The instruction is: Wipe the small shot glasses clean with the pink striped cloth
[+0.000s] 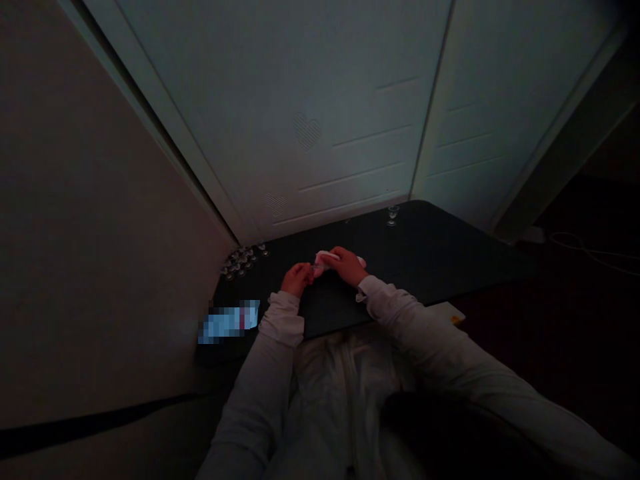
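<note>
Both my hands meet over the middle of a dark table [430, 253]. My right hand [346, 264] is closed round a pale pink cloth [324, 257]. My left hand [297, 278] is closed too, its fingers pinched at the cloth's near end, around a small object that is too dim to name. The scene is very dark, so fine detail is lost.
Several small clear glasses [242, 261] cluster at the table's far left corner. A single small glass [393, 215] stands at the far edge. A blurred blue object [229, 321] lies at the near left edge. Pale panelled doors [350, 113] rise behind the table.
</note>
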Motion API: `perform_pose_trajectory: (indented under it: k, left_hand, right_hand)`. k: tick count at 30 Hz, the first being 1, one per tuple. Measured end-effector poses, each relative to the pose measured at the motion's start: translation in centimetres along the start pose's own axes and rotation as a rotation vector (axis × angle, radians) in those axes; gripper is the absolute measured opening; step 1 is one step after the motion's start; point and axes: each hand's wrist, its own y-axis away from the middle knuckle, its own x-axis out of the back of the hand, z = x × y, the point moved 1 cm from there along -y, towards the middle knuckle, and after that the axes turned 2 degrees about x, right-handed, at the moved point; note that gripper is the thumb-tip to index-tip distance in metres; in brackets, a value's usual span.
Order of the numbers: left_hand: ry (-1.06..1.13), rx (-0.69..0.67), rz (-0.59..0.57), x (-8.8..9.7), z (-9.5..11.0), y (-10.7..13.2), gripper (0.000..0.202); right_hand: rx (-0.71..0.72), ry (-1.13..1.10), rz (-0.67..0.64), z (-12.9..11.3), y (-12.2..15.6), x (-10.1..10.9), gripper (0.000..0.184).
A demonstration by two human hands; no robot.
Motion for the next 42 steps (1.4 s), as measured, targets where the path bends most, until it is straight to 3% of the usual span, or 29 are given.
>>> perform_pose_trajectory:
  k: [6,18,27,42]
  left_hand:
    - [0.018,0.003,-0.029,0.1,0.0,0.1,0.031]
    - [-0.051,-0.006,-0.057,0.4,-0.2,-0.2,0.032]
    - [-0.043,-0.003,-0.059,0.4,-0.4,-0.4,0.033]
    - [-0.056,-0.001,-0.019,0.2,-0.2,-0.2,0.037]
  right_hand:
    - [-0.042,-0.112,0.082,0.0,-0.2,0.2,0.036]
    - [0.124,-0.157,-0.186,-1.0,0.2,0.1,0.029]
    - [0.017,-0.168,-0.206,-1.3,0.4,0.2,0.026]
    - [0.102,-0.179,-0.231,-1.2,0.2,0.0,0.020]
